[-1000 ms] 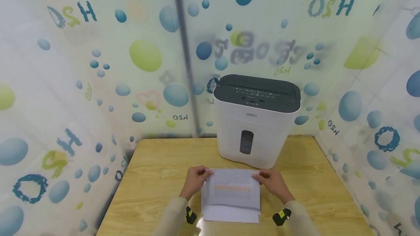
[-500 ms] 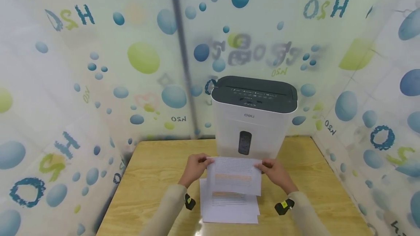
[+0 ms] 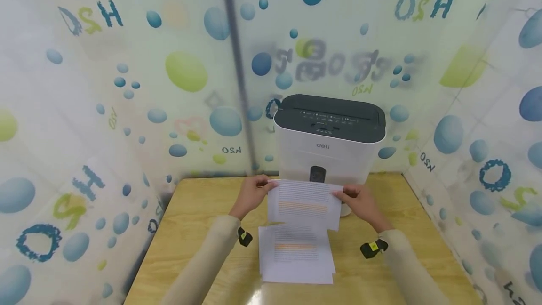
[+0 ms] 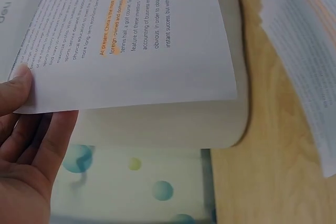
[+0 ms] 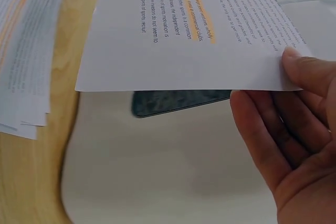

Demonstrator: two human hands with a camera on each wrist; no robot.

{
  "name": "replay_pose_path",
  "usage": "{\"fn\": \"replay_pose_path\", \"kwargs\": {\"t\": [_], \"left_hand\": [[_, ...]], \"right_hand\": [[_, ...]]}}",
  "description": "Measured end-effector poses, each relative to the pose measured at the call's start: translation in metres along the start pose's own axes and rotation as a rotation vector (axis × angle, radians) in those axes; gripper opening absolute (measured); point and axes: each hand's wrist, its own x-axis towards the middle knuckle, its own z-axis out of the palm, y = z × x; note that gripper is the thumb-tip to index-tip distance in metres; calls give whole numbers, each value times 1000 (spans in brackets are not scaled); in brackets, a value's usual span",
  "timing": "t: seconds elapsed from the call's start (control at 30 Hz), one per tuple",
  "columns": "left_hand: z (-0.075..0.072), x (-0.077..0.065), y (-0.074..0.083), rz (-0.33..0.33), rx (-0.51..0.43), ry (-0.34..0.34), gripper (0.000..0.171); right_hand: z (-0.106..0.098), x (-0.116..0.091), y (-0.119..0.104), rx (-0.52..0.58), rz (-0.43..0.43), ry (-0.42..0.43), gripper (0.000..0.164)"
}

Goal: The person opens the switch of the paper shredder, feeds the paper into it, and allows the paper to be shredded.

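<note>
A printed sheet of paper [image 3: 304, 204] with orange highlighted lines is held up between both hands, in front of the shredder. My left hand [image 3: 251, 194] pinches its upper left corner, thumb on the printed side and fingers behind, as the left wrist view shows with the paper [image 4: 152, 72]. At the upper right corner my right hand [image 3: 362, 204] pinches the same sheet, its thumb [image 5: 310, 72] over the edge. Below, a small stack of printed sheets [image 3: 296, 267] lies on the table. The white paper shredder [image 3: 300, 154] has a dark grey top [image 3: 332, 119]; the sheet covers its lower front.
The wooden table [image 3: 199, 229] meets a patterned wall covering [image 3: 186, 107] at the back and on both sides. The shredder stands near the table's back edge, right of centre. Each wrist wears a small black device, such as the right wrist device [image 3: 373, 248].
Both hands have lifted the top sheet off the stack and carried it forward and up toward the shredder. The sheets beneath have come into view, the uppermost with an orange highlighted line.
</note>
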Motion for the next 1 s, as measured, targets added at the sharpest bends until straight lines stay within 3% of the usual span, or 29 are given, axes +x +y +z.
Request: {"fn": "replay_pose_path", "kwargs": {"t": [0.43,0.57,0.73,1.0], "left_hand": [[-20,32,46,76,-5,5,14],[-25,43,58,137,5,4,13],[-34,53,75,160,38,-12,12],[-48,72,111,181,23,-45,15]], "right_hand": [[-42,11,-49,-195,-21,62,26],[-51,14,-60,-209,-81,98,25],[-63,17,-71,-219,-157,133,21],[-90,21,-101,-255,-181,156,21]]}}
